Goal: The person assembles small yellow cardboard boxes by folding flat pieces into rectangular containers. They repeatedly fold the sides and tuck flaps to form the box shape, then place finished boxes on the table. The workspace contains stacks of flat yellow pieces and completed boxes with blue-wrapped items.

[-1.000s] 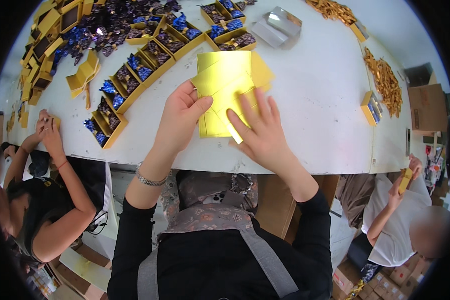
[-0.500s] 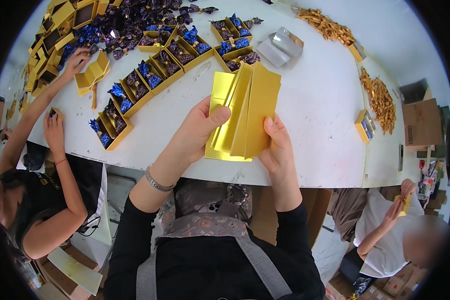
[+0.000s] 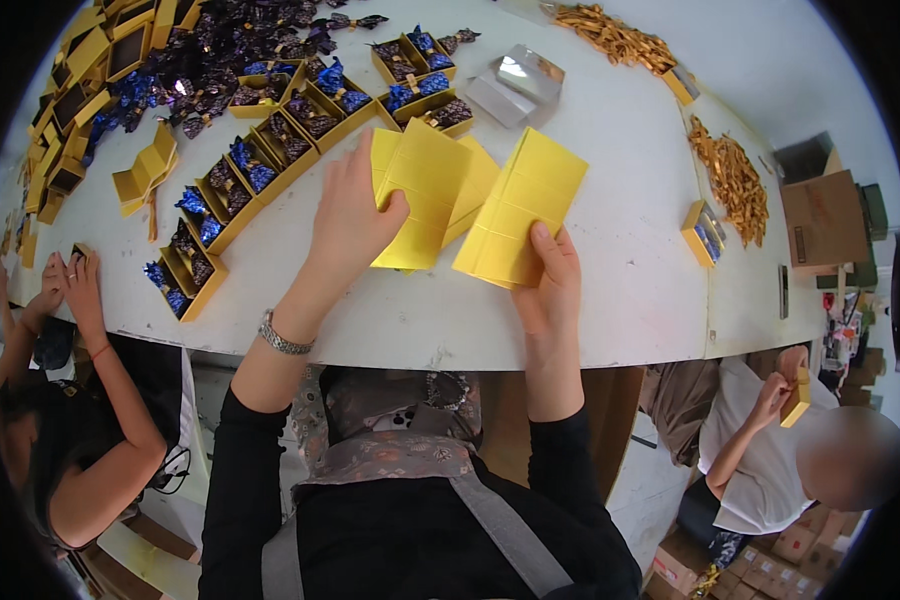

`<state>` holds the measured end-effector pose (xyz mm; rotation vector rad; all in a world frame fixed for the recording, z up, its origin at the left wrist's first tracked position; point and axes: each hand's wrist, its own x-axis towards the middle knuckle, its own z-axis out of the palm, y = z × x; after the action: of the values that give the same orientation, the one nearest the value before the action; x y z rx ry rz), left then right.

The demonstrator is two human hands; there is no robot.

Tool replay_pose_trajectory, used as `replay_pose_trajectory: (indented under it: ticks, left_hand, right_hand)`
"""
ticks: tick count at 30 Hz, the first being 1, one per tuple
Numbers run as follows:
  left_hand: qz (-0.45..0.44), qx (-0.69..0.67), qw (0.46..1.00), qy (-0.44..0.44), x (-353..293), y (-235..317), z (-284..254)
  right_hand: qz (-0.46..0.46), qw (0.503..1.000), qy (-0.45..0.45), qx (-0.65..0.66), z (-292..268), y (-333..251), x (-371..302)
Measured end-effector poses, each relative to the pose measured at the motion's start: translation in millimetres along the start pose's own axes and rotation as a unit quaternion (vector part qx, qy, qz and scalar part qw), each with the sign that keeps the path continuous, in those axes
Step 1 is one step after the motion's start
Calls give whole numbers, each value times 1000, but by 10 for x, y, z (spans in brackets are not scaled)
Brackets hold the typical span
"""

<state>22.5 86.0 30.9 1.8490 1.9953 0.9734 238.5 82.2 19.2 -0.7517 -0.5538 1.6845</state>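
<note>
The left hand (image 3: 355, 215) lies on a folded yellow card sheet (image 3: 422, 195) on the white tabletop (image 3: 610, 290), fingers spread over its left part and the thumb pressed onto its face, so the hand is pinning and gripping that sheet rather than lying open; a metal watch (image 3: 282, 335) sits on that wrist. The right hand (image 3: 550, 290) is closed on the lower edge of a second yellow card sheet (image 3: 520, 205), thumb on top and fingers underneath, holding it just beside the first one, with its creased panels facing up. A further yellow flap (image 3: 478, 180) shows between the 2 sheets, partly under the left one. Behind them stands a silvery open box (image 3: 518, 85). To the left runs a row of yellow boxes filled with blue and dark wrapped sweets (image 3: 240, 175), and a heap of loose dark wrapped sweets (image 3: 220, 45) lies beyond. Gold-wrapped pieces (image 3: 735, 180) are piled at the right, near a small yellow box (image 3: 703, 232). Another person's hands (image 3: 70, 290) rest at the tabletop's left edge, and a person in white (image 3: 770, 440) at the lower right holds a yellow box (image 3: 797, 395)
</note>
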Motion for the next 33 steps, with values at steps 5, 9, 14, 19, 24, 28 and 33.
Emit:
replay_pose_trajectory:
  ticks: [5,9,14,19,24,28,33]
  left_hand:
    - [124,-170,975,69,-282,367,-204]
    - [75,-498,862,-55,-647,288,-239]
    - [118,-397,905,-92,-963,-73,-172]
    - [65,-460,882,-81,-942,-35,-151]
    - [-12,-452,892,-15,-1041,-42,-90]
    - [-149,-710,687,43,-1020,81,-152]
    - [-138,-638,740,-162,-977,-321,-648]
  right_hand:
    - [-142,965,-81,-206,111,166,-194]
    - [-262,858,-172,-406,260,433,-353]
    - [-138,885,-222,-385,215,588,-431]
    - [-186,866,-188,-423,239,711,-425]
    - [-161,902,-156,-368,315,769,-479]
    - [-14,882,-155,-444,368,555,-521]
    - [77,828,-279,-480,403,92,-382]
